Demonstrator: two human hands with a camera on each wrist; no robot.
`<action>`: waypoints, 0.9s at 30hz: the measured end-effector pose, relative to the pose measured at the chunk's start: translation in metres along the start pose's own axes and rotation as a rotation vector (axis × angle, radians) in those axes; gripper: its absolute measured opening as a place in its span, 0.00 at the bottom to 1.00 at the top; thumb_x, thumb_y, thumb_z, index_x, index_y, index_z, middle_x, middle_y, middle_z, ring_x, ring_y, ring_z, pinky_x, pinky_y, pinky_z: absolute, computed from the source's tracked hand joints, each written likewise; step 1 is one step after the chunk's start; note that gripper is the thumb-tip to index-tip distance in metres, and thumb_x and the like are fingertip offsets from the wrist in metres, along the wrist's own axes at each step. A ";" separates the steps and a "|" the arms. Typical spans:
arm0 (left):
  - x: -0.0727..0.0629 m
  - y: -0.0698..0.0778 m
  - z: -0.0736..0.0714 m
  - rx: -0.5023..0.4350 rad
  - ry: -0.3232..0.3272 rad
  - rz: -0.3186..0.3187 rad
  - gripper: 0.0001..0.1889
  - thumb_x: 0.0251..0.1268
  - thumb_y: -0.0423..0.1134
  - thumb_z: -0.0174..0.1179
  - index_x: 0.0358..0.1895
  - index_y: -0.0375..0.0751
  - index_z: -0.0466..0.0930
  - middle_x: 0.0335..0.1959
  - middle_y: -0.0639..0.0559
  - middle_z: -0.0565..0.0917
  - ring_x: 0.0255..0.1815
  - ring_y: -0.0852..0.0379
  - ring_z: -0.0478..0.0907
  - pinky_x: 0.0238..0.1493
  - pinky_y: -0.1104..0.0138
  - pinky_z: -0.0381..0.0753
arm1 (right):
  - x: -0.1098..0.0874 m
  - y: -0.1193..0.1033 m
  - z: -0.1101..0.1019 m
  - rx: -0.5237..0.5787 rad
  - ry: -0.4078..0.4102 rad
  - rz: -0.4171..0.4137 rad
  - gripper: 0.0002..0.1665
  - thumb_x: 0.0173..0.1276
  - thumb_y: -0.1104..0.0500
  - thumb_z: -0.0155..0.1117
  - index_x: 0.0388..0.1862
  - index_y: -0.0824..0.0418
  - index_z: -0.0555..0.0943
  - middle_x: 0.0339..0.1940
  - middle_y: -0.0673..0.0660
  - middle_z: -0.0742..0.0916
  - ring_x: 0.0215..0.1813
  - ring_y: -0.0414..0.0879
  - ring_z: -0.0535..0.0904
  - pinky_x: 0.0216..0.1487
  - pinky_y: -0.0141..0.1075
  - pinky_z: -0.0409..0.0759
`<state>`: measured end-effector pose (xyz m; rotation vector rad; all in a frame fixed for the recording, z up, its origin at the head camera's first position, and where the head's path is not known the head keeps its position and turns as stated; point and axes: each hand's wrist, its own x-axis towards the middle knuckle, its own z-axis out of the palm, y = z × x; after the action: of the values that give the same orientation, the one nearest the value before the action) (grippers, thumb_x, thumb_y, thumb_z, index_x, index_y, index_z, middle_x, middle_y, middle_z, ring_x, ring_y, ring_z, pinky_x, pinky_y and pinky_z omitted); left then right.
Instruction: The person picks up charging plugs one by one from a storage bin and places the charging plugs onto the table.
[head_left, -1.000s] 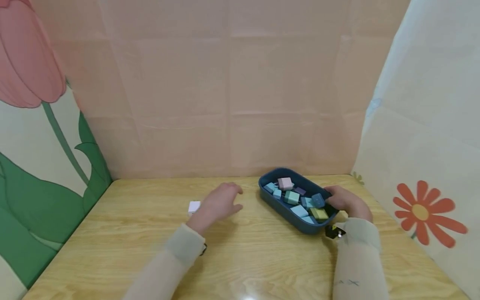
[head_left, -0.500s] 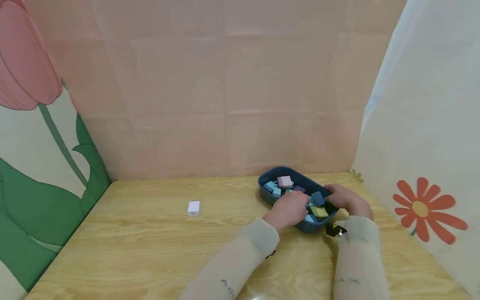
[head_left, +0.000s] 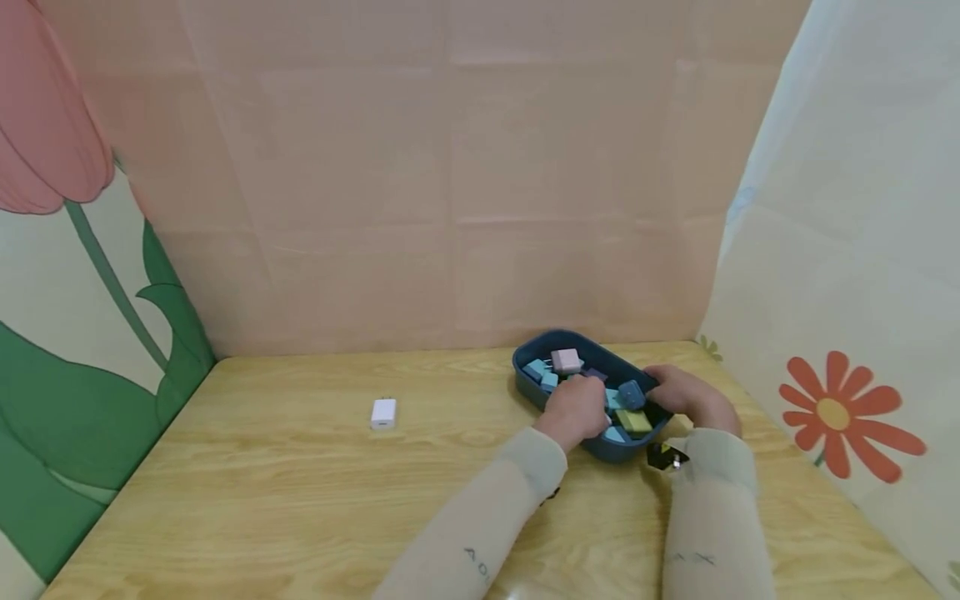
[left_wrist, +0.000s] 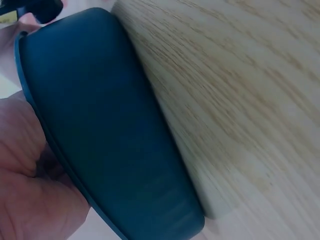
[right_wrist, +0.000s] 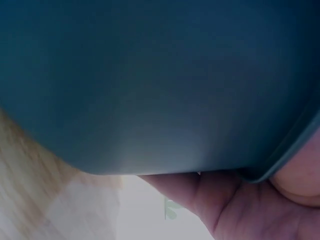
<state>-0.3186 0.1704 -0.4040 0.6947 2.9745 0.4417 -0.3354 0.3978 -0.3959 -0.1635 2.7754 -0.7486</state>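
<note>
- One hand, the right hand (head_left: pixel 686 396), grips the tub (head_left: pixel 615 457) by its edge; the left hand (head_left: pixel 576 407) dips inside, its hold hidden, so I cannot tell.
- Chargers (head_left: pixel 633 422) lie between the hands; a white charger (head_left: pixel 383 413) sits on the bench (head_left: pixel 300 500), left of both.
- Probably best: steady the edge, pinch one piece cleanly.

The person is wearing long, pale beige sleeves. The left sleeve (head_left: pixel 438 542) is ending in a broad, greyish left cuff (head_left: pixel 538 458) and is bearing thin dark lettering (head_left: pixel 470 553). The right sleeve (head_left: pixel 716 521) is ending in a matching right cuff (head_left: pixel 722 458) and is displaying similar dark characters (head_left: pixel 703 557), one resembling an X. At the right wrist, a small black unit (head_left: pixel 666 457) is showing a yellow patch. Beyond the cuffs, the left hand (head_left: pixel 576 411) and right hand (head_left: pixel 692 397) are appearing bare.
</note>
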 end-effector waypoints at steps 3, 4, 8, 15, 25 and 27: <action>-0.001 -0.007 -0.001 -0.036 -0.003 0.017 0.07 0.69 0.48 0.75 0.39 0.52 0.90 0.40 0.59 0.89 0.37 0.62 0.81 0.38 0.68 0.83 | -0.002 -0.003 -0.001 0.013 -0.017 0.022 0.24 0.70 0.65 0.60 0.64 0.68 0.81 0.61 0.68 0.87 0.61 0.63 0.80 0.66 0.64 0.78; -0.006 -0.008 -0.005 -0.045 -0.014 0.025 0.07 0.69 0.47 0.75 0.38 0.51 0.90 0.40 0.59 0.89 0.36 0.62 0.81 0.38 0.69 0.82 | -0.003 -0.004 -0.001 0.018 -0.031 0.034 0.25 0.70 0.64 0.60 0.65 0.68 0.80 0.62 0.69 0.86 0.61 0.63 0.79 0.65 0.64 0.77; -0.012 -0.015 -0.010 -0.036 -0.031 0.047 0.06 0.66 0.47 0.78 0.39 0.54 0.91 0.40 0.61 0.89 0.36 0.63 0.79 0.39 0.70 0.81 | -0.007 -0.010 -0.003 0.042 -0.078 0.109 0.31 0.71 0.61 0.63 0.72 0.65 0.78 0.66 0.68 0.84 0.62 0.63 0.78 0.64 0.63 0.77; -0.020 -0.023 -0.016 0.003 -0.087 0.094 0.05 0.67 0.43 0.76 0.37 0.54 0.89 0.36 0.61 0.86 0.37 0.62 0.79 0.40 0.71 0.78 | -0.012 -0.020 -0.006 0.019 -0.133 0.145 0.36 0.67 0.59 0.66 0.75 0.65 0.75 0.68 0.68 0.83 0.61 0.63 0.78 0.64 0.63 0.77; -0.027 -0.029 -0.019 -0.004 -0.114 0.097 0.15 0.68 0.44 0.76 0.56 0.57 0.90 0.53 0.62 0.90 0.46 0.63 0.80 0.54 0.70 0.84 | -0.014 -0.027 -0.004 0.074 -0.175 0.167 0.44 0.65 0.62 0.65 0.81 0.67 0.68 0.72 0.72 0.78 0.62 0.63 0.76 0.64 0.58 0.78; -0.027 -0.030 -0.019 0.008 -0.113 0.104 0.16 0.69 0.45 0.76 0.58 0.58 0.89 0.55 0.62 0.90 0.48 0.64 0.81 0.57 0.70 0.84 | -0.013 -0.026 -0.003 0.081 -0.175 0.168 0.42 0.66 0.62 0.65 0.80 0.67 0.69 0.71 0.71 0.79 0.62 0.63 0.77 0.64 0.58 0.78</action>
<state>-0.3089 0.1279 -0.3951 0.8480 2.8461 0.3829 -0.3225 0.3790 -0.3777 0.0194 2.5516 -0.7626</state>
